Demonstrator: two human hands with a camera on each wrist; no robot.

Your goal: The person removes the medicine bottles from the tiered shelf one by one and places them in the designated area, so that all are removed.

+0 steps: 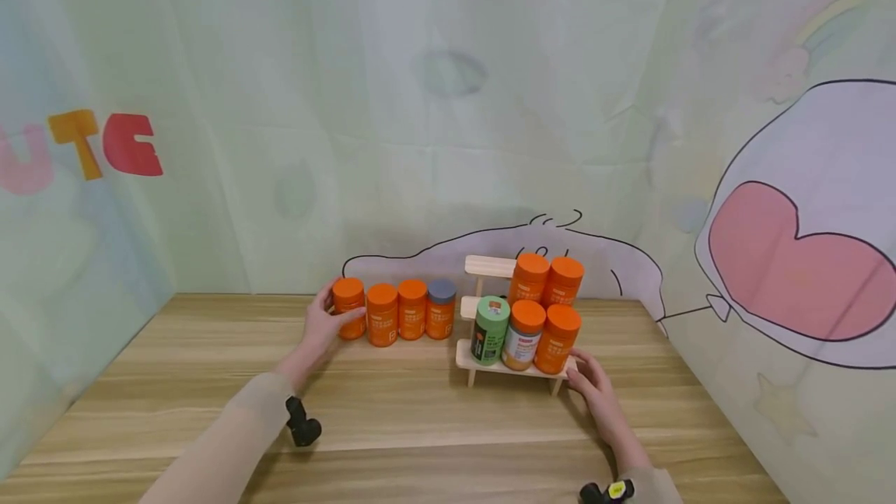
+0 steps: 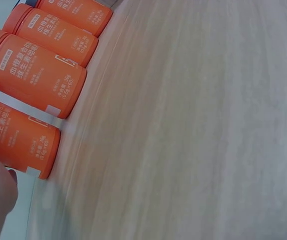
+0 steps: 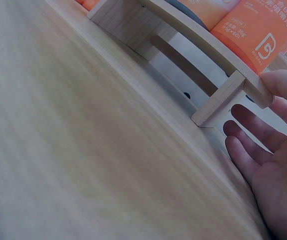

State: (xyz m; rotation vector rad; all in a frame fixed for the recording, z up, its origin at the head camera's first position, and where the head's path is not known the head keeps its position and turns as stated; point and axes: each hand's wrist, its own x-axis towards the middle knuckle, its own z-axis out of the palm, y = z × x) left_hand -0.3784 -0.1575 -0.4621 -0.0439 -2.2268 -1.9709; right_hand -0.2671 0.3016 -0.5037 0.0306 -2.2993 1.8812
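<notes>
My left hand (image 1: pixel 325 328) grips the leftmost orange jar (image 1: pixel 349 309), its thumb across the front. That jar (image 2: pixel 21 137) shows beside the hand's edge in the left wrist view. To its right stand more jars: one orange jar (image 1: pixel 382 317), another orange jar (image 1: pixel 412 311) and one with a blue-grey lid (image 1: pixel 441 311). My right hand (image 1: pixel 595 387) holds the front right corner of a tiered wooden rack (image 1: pixel 507 369), thumb and forefinger at the shelf's end (image 3: pixel 256 90). On its front shelf are a green jar (image 1: pixel 490 333), a pale-labelled jar with an orange lid (image 1: pixel 524 337) and an orange jar (image 1: pixel 558 341).
Two orange jars (image 1: pixel 530 280) stand higher on the rack's right side. The rack's upper left shelf (image 1: pixel 488 266) shows bare wood. A wood-grain table (image 1: pixel 420 426) lies below, with a printed cloth backdrop (image 1: pixel 280 99) behind and at the sides.
</notes>
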